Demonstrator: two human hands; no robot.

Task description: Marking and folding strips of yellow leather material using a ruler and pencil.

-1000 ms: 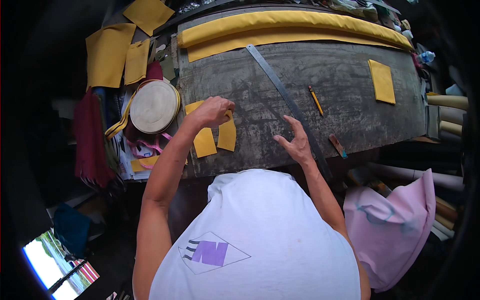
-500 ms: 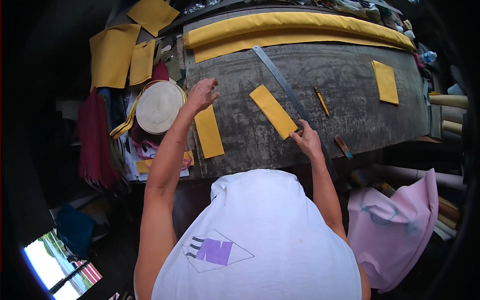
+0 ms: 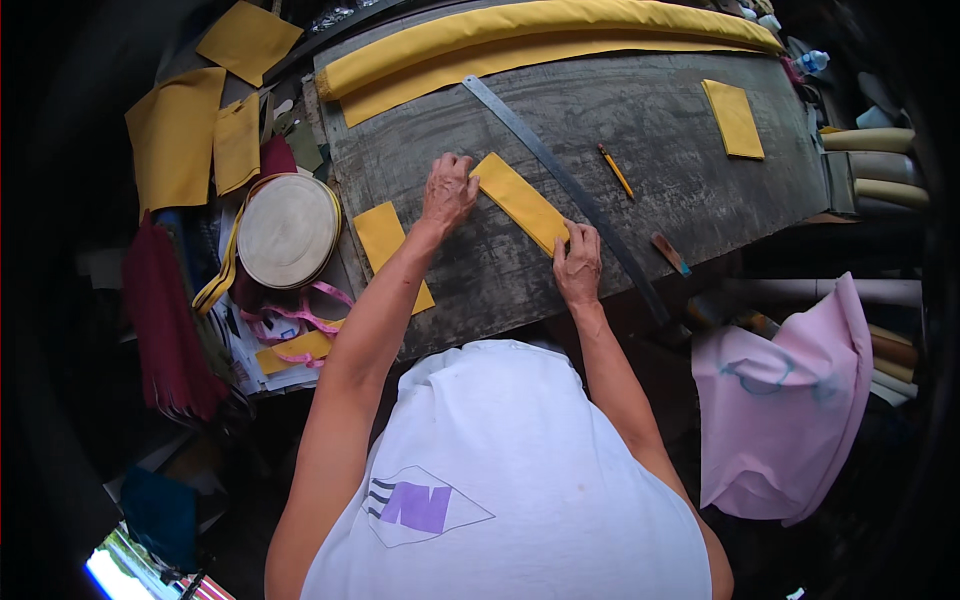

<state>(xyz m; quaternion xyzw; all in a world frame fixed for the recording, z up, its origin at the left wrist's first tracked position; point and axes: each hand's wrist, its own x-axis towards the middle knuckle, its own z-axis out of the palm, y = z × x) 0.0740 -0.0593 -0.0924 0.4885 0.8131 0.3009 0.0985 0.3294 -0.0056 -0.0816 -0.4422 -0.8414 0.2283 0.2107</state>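
1. Since half a second ago, both hands have closed in on the yellow fabric strip (image 3: 520, 203), which now lies slanted on the grey worktable (image 3: 640, 130) with its long edge just beside the long steel ruler (image 3: 570, 195).
2. At the table's far edge lies a yellow fabric roll (image 3: 540, 22), unchanged, and a folded yellow square (image 3: 733, 118) sits well apart to the right.
3. Off the table's left edge rests a round tape spool (image 3: 287, 230), with a second yellow strip (image 3: 390, 250) between it and the left forearm.
4. Left hand (image 3: 447, 190) lies flat, fingers spread, pressing the strip's upper end.
5. Right hand (image 3: 578, 262) lies fingers-down on the lower end, holding nothing else.
6. Judging by how flat it lies, the strip looks light, soft and limp; it would likely slide on the table, so holding it down at both ends suits it best.
7. Beyond the ruler lie a pencil (image 3: 615, 170) and a small knife-like tool (image 3: 670, 254).
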